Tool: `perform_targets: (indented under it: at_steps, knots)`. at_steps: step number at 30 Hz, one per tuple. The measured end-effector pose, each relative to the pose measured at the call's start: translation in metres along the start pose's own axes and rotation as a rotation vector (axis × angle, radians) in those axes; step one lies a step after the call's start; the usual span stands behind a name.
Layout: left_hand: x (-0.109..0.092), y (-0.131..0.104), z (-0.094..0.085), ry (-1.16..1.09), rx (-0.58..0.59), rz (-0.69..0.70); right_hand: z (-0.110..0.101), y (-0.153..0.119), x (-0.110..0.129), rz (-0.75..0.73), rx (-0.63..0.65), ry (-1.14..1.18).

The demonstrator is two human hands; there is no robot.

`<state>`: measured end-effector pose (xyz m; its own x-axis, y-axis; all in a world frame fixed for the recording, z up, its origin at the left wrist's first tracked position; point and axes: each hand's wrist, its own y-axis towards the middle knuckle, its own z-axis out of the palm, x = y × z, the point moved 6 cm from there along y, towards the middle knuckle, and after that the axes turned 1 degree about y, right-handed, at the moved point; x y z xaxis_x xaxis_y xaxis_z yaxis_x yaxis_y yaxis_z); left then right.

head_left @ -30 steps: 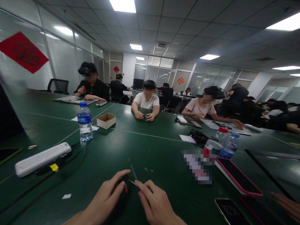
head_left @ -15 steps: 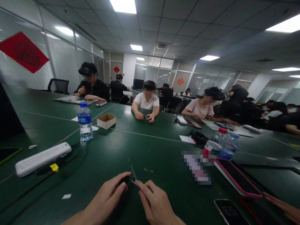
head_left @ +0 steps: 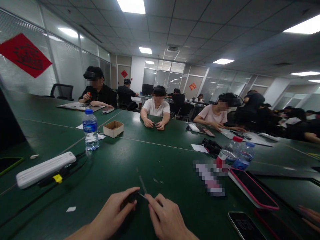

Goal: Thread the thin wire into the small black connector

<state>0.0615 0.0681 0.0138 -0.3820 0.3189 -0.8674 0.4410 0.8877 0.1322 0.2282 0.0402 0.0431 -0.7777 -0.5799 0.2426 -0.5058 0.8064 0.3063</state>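
Observation:
Low in the middle of the head view, my left hand [head_left: 116, 208] is closed around a small black object [head_left: 132, 196], gripped between thumb and fingers and mostly covered by them. My right hand [head_left: 167, 213] pinches a thin metal rod [head_left: 143, 196]. It slants up and left from my fingertips to the black object, its far end at that object's edge. Whether it enters the object I cannot tell, and the rod's rear end is hidden in my right hand. Both hands are just above the green table [head_left: 120, 163].
On the left are a water bottle [head_left: 90, 130], a white power strip [head_left: 46, 169] with cables and an open cardboard box [head_left: 113, 129]. Phones [head_left: 253, 188] and bottles [head_left: 236, 151] stand at right. Co-workers sit across the table; another person's hand [head_left: 311, 215] shows at the right edge.
The black object has turned slightly in my left hand, and my left fingers have shifted a little lower. My right hand is nearly still. The other person's hand at the right edge has drawn rightward.

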Motion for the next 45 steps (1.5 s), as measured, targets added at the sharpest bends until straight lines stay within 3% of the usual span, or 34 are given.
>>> perform_targets:
  at_steps: [13, 21, 31, 36, 45]
  knots:
    - [-0.014, -0.001, -0.004, 0.088, -0.057, 0.188, 0.000, -0.004, 0.005, -0.070, -0.067, -0.169]
    - [-0.002, -0.002, -0.001, 0.059, -0.057, 0.155, 0.004, -0.006, 0.004, -0.051, -0.041, -0.232]
    - [-0.005, -0.005, -0.004, 0.178, -0.137, 0.282, 0.004, -0.007, 0.006, -0.061, -0.040, -0.222]
    - [-0.001, -0.008, -0.001, 0.184, -0.124, 0.316, 0.000, -0.009, 0.006, -0.085, -0.045, -0.201]
    - [-0.011, -0.012, -0.003, 0.171, -0.079, 0.320, 0.001, -0.012, 0.006, -0.152, -0.038, -0.140]
